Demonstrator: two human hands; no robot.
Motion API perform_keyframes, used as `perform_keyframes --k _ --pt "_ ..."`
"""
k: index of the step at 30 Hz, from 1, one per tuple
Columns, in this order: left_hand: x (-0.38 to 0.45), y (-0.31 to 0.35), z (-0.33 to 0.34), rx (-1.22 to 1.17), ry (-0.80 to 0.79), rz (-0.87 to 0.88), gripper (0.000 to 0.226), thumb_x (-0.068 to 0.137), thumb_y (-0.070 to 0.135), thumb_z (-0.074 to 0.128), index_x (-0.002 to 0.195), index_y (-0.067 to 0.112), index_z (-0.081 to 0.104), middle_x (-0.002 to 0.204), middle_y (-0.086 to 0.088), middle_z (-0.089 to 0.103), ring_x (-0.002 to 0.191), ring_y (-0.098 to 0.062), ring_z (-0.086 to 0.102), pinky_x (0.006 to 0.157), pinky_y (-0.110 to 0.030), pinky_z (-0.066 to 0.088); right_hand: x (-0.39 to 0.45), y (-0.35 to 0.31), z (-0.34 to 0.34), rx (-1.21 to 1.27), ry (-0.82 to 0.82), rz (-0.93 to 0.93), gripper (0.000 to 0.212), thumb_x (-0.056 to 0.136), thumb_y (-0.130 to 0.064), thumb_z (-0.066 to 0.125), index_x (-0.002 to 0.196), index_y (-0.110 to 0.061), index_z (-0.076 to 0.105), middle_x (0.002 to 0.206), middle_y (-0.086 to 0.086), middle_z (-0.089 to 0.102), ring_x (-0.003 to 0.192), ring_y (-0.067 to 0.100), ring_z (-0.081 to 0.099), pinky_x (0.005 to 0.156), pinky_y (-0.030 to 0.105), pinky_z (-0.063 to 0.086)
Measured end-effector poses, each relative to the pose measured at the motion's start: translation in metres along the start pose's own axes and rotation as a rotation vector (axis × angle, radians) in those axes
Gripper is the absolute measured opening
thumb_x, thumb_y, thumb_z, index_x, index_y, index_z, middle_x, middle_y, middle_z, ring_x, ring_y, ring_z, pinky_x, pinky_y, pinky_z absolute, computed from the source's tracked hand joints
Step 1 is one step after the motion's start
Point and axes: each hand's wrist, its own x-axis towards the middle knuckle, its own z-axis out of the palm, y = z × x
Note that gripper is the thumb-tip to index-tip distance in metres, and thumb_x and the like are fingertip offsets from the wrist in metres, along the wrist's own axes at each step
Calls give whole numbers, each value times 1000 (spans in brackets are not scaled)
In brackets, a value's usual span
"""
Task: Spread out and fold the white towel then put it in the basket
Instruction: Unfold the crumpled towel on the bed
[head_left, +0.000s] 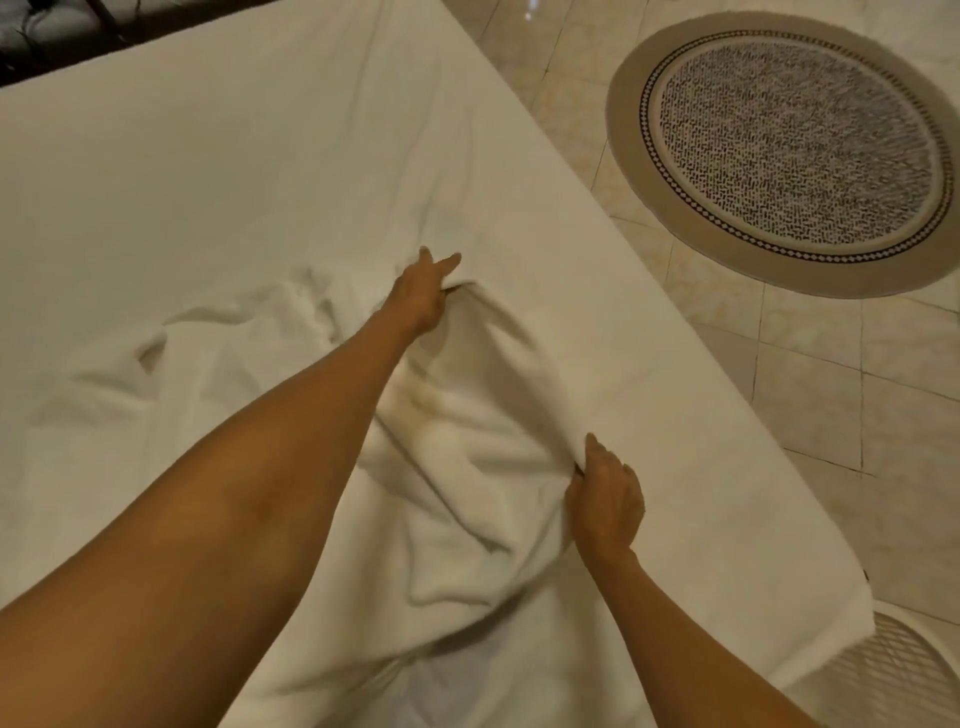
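A white towel (467, 457) lies rumpled on the white bed sheet (234, 182), its folds bunched between my two hands. My left hand (421, 296) reaches far forward and pinches the towel's far edge. My right hand (605, 499) grips the near part of the same edge, nearer to me and to the right. The stretch of towel between the hands is raised in a ridge. A white slatted basket (893, 675) shows partly at the bottom right, on the floor beside the bed corner.
The bed edge (649, 332) runs diagonally from top centre to bottom right. Beyond it is a tiled floor (831, 389) with a round patterned rug (784, 150). Dark furniture (52, 36) sits at the top left.
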Motion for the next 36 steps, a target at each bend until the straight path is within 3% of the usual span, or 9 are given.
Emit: perform_keyframes --k 5,7,9,11,14,21,24,29,36 --pt "34 73 33 -163 -30 48 54 99 4 36 149 20 28 157 -19 20 145 -33 22 119 -35 17 40 48 -13 -156 16 0 56 52 18 73 107 8 66 87 24 72 73 35 71 75 48 57" --pt "44 106 46 -240 -26 99 53 99 6 39 149 19 29 155 -20 23 143 -33 26 119 -35 20 50 65 -18 -222 -12 54 64 59 14 70 121 7 58 103 26 69 92 37 68 91 52 49" --pt "47 134 61 -287 -73 153 62 99 11 44 152 20 15 158 -21 12 145 -34 22 118 -36 19 54 78 -22 -374 -83 114 78 72 2 67 142 3 33 134 26 51 125 35 50 110 52 28" --pt "44 146 79 -281 -153 190 82 96 18 54 152 19 -6 159 -21 -3 147 -33 16 118 -38 20 53 85 -17 -442 -147 168 84 83 -4 57 150 0 6 153 24 24 142 34 25 116 50 12" --pt "36 132 107 -159 -221 208 92 95 22 56 150 13 -17 159 -20 -13 149 -31 7 118 -39 19 52 83 -5 -377 -147 85 79 84 1 47 150 -3 4 157 22 10 145 34 14 116 51 10" --pt "30 49 133 364 -305 144 64 102 36 28 153 9 0 161 -13 -6 150 -26 0 119 -50 11 57 87 29 -309 -501 -25 59 102 -33 19 151 -13 -7 160 8 -6 148 23 1 119 45 7" --pt "30 31 132 403 -293 195 61 103 36 25 152 7 5 161 -14 -1 149 -24 5 119 -50 13 59 93 35 -329 -472 -30 61 100 -41 14 151 -14 -6 160 8 -5 148 22 2 119 47 2" --pt "46 0 105 421 -10 280 57 98 30 43 146 3 29 146 -16 41 133 -31 41 108 -43 33 78 76 28 -277 -385 -71 76 89 -57 -3 152 -14 2 160 7 3 148 20 4 117 43 -4" --pt "61 -52 62 388 108 368 51 90 -3 50 139 3 43 139 -18 48 116 -38 54 90 -45 47 177 11 32 -261 -319 -267 63 100 -39 28 152 -12 2 160 11 -2 148 24 3 118 43 7"
